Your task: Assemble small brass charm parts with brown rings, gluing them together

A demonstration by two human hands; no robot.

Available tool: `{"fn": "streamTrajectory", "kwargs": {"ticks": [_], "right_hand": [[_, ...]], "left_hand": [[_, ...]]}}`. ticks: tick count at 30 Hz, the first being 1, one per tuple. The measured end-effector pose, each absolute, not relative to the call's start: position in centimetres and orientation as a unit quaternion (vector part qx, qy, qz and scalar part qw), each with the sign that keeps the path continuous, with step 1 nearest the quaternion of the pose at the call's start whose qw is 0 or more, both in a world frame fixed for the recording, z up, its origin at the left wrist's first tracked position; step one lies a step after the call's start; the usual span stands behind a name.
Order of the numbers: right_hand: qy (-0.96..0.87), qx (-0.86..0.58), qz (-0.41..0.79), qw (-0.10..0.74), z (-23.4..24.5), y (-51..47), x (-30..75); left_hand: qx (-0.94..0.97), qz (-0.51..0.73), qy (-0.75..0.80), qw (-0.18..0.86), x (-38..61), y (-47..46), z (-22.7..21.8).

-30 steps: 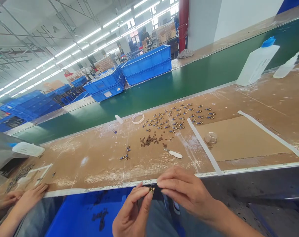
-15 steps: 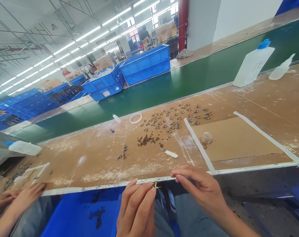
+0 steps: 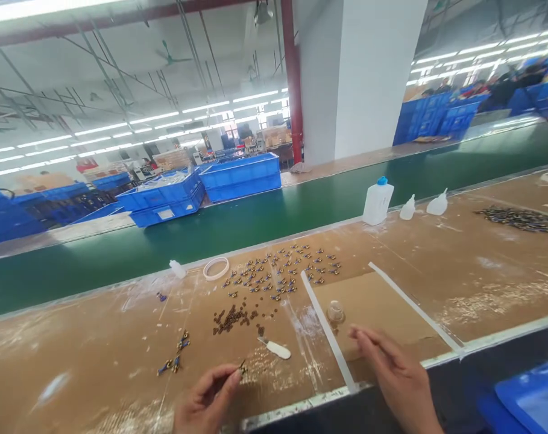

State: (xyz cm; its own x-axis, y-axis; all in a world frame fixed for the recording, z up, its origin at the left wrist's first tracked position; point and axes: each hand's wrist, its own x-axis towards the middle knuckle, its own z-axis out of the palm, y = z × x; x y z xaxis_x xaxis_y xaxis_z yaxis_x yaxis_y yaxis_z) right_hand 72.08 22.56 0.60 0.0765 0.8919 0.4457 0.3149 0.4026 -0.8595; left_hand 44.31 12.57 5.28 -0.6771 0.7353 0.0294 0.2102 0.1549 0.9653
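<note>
My left hand (image 3: pixel 208 401) pinches a small dark part (image 3: pixel 242 368) between thumb and forefinger, just above the table's front edge. Closed at the fingertips, my right hand (image 3: pixel 393 374) hovers over the cardboard sheet (image 3: pixel 382 301), close to a small clear cup (image 3: pixel 335 311). Whether anything is in its fingertips cannot be made out. A white-handled knife (image 3: pixel 277 349) lies beyond my left hand. Behind it is a pile of small brown pieces (image 3: pixel 231 318). Many small blue-and-gold parts (image 3: pixel 274 271) are spread farther back, and a few more (image 3: pixel 176 355) lie to the left.
A roll of tape (image 3: pixel 216 269) and a small white bottle (image 3: pixel 177 269) are near the green belt (image 3: pixel 255 211). To the right stand a large white bottle (image 3: pixel 378 202) and two squeeze bottles. Blue crates (image 3: pixel 242 178) sit across the belt. A dark heap of parts (image 3: pixel 520 218) lies far right.
The view has swung right and levelled. My left hand is now over the table edge with its part. My right hand has moved forward, over the cardboard near the clear cup.
</note>
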Motion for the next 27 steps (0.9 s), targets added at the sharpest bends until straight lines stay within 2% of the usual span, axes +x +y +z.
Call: {"fn": "streamTrajectory", "kwargs": {"ticks": [5, 14, 19, 27], "right_hand": [[-0.612, -0.541, 0.199, 0.542, -1.4, 26.5, 74.4], [-0.708, -0.500, -0.003, 0.499, -2.5, 26.7, 73.5], [-0.716, -0.492, -0.031, 0.495, -3.2, 27.0, 73.8], [-0.708, -0.522, 0.005, 0.476, -3.6, 26.8, 74.2]], "left_hand": [[0.485, 0.467, 0.699, 0.240, 43.7, 21.6, 6.5], [0.543, 0.355, 0.730, 0.217, 45.3, 38.0, 6.5], [0.549, 0.311, 0.742, 0.227, 46.4, 41.4, 5.6], [0.560, 0.294, 0.736, 0.242, 43.9, 41.2, 6.2]]}}
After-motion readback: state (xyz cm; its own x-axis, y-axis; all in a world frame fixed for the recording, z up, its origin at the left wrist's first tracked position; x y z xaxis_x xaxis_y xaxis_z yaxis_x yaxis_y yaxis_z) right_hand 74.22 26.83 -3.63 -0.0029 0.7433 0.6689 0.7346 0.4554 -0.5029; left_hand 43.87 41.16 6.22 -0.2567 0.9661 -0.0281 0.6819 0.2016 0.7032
